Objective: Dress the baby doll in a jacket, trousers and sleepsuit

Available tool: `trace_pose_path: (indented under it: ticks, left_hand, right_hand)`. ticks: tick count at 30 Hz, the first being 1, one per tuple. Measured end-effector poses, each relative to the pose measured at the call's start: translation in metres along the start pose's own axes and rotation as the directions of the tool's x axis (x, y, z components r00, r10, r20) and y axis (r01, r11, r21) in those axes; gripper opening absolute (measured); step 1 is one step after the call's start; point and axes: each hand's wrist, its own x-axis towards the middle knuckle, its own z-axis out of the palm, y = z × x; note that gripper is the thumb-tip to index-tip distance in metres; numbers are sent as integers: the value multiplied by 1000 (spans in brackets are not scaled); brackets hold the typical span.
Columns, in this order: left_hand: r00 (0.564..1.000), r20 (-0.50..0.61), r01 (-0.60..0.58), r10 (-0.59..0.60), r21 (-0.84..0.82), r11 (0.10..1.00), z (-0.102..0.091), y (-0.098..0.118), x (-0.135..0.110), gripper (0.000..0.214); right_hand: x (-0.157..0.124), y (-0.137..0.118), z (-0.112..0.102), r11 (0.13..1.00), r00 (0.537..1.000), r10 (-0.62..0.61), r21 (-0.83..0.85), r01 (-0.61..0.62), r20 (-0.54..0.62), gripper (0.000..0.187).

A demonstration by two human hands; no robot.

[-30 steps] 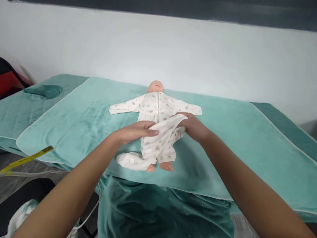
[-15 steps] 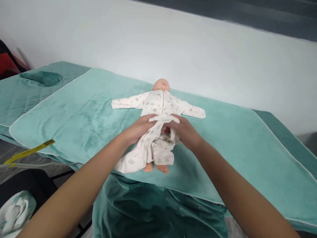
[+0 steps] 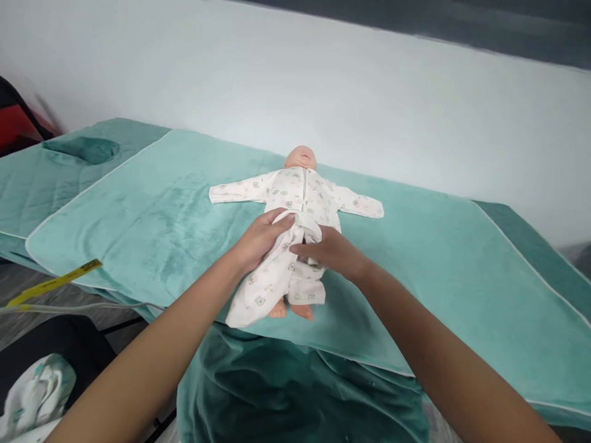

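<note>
A baby doll (image 3: 300, 157) lies on its back on the bed, its head toward the wall and its bare feet toward me. It wears a white patterned baby shirt (image 3: 302, 187) with both sleeves spread out. Over its lower body lie white patterned baby pants (image 3: 263, 289); one leg covers a doll leg, and the other hangs loose to the left. My left hand (image 3: 264, 237) pinches the waistband between thumb and fingers. On the other side my right hand (image 3: 330, 249) is closed on the waist opening, some fingers hidden in the cloth.
The green sheet (image 3: 438, 264) covers the bed and hangs over its front edge. A face hole (image 3: 83, 149) shows at the left end. At lower left stands a black chair (image 3: 60, 351) with a bundled white cloth (image 3: 39, 394). A yellow tag (image 3: 55, 283) hangs by a cable. A white wall runs behind.
The waistband has been spread more and lies flatter. The loose pant leg has swung slightly right, and my right hand has shifted down, its thumb now over the cloth.
</note>
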Motion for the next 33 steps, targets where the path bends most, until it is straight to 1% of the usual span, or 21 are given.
trace_pose_path:
  ticks: [2, 4, 6, 7, 8, 9, 11, 13, 14, 15, 16, 18, 20, 22, 23, 24, 26, 27, 29, 31, 33]
  left_hand:
    - [999, 28, 40, -42, 52, 998, -9, 1, -6, 45]
    - [989, 107, 79, -99, 175, 981, -18, 6, -13, 48]
    - [952, 230, 124, -202, 312, 942, -23, 12, -18, 44]
    - [932, 271, 138, -243, 355, 925, -24, 15, -19, 42]
    - [924, 284, 145, -258, 362, 921, -24, 17, -20, 40]
    - [932, 270, 146, -243, 333, 931, -23, 17, -19, 39]
    - [972, 178, 117, -152, 189, 975, -17, 13, -16, 40]
    - [995, 66, 73, -74, 16, 997, -10, 5, -11, 45]
    - [998, 23, 59, -58, -48, 997, -7, 1, -9, 48]
    - [998, -13, 53, -54, -91, 994, -4, -2, -8, 50]
    - [998, -31, 58, -62, -112, 992, -2, -4, -7, 50]
    - [995, 2, 102, -102, -89, 991, -3, -3, -8, 48]
    - [977, 134, 163, -163, 16, 987, -7, 1, -10, 47]
    - [940, 262, 189, -218, 131, 973, -11, 5, -12, 47]
    - [934, 283, 183, -218, 144, 972, -12, 5, -12, 47]
    - [943, 269, 169, -195, 117, 979, -13, 4, -12, 47]
    - [981, 165, 102, -97, -23, 994, -11, -2, -10, 47]
    - [993, 104, 62, -52, -97, 993, -9, -6, -9, 47]
    - [1000, 21, 16, -13, -186, 982, -5, -13, -8, 49]
    - [999, -17, 24, -28, -203, 979, -2, -17, -10, 49]
    - [997, -10, 67, -70, -176, 982, -1, -15, -14, 47]
  right_hand:
    - [0, 3, -3, 995, 1000, 10, 101, -10, 2, 28]
    - [1, 7, -6, 971, 1000, 1, 237, 1, -9, 27]
    - [2, 10, -8, 934, 1000, -13, 356, 22, -26, 22]
    - [3, 11, -8, 915, 999, -23, 402, 32, -28, 20]
    - [3, 11, -8, 897, 999, -36, 439, 43, -24, 21]
    - [2, 11, -8, 885, 999, -52, 463, 50, -8, 24]
    - [0, 9, -8, 891, 994, -86, 452, 47, 67, 34]
    - [-2, 6, -7, 934, 974, -107, 355, 30, 200, 45]
    - [-3, 4, -7, 956, 961, -101, 294, 21, 259, 48]
    - [-3, 3, -8, 969, 954, -84, 247, 11, 288, 48]
    - [-3, 4, -8, 973, 957, -63, 232, -4, 282, 46]
    - [0, 6, -10, 950, 981, -39, 313, -23, 189, 38]
    - [3, 11, -12, 891, 995, -54, 454, 9, 87, 31]
    - [6, 16, -13, 841, 994, -90, 539, 45, 58, 28]
    - [7, 17, -13, 833, 993, -100, 550, 52, 57, 29]
    - [7, 17, -12, 838, 992, -103, 543, 49, 71, 31]
    - [5, 15, -11, 879, 985, -104, 476, 25, 140, 38]
    - [3, 14, -10, 909, 977, -99, 417, 11, 191, 40]
    - [1, 10, -10, 959, 957, -70, 284, -14, 281, 42]
    - [0, 8, -10, 969, 962, -36, 243, -33, 272, 40]
    - [2, 9, -9, 939, 982, -40, 342, -26, 186, 36]
